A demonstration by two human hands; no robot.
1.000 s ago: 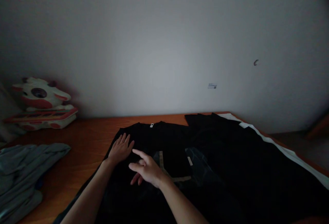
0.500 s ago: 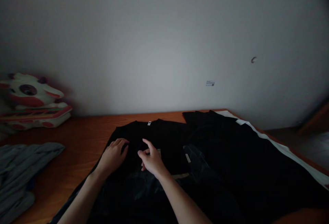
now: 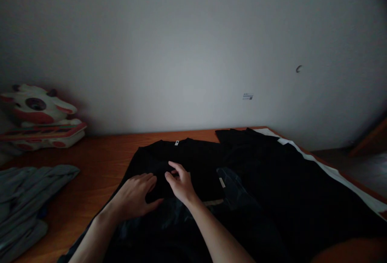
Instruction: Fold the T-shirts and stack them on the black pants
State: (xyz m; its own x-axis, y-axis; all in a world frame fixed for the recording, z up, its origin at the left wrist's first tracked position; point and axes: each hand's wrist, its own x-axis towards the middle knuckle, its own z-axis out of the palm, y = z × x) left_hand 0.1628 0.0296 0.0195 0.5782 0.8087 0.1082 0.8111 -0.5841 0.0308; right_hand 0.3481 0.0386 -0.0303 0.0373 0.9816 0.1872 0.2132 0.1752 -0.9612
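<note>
A black shirt [image 3: 196,156] lies spread on the wooden surface, its collar with a small white label toward the wall. Over its lower part is a dark blue denim-like garment [image 3: 237,188] with a pale tag; the dim light hides most of its outline. My left hand [image 3: 137,196] is over the left side of these clothes, palm down, thumb stretched away from the fingers. Close to its right, my right hand [image 3: 181,184] has curved fingers, with thumb and index finger apart. Nothing shows in either hand. Whether they touch the cloth, I cannot tell.
More black clothing [image 3: 290,186] spreads to the right, with white cloth [image 3: 335,174] along its far edge. A crumpled grey garment [image 3: 27,198] lies at the left, below a cow-shaped toy keyboard [image 3: 45,130]. A plain wall [image 3: 187,53] rises behind the wooden surface [image 3: 99,154].
My left hand has come down toward me and slightly right, its thumb now spread wide. My right hand's fingers have shifted slightly. The clothes lie almost as before.
</note>
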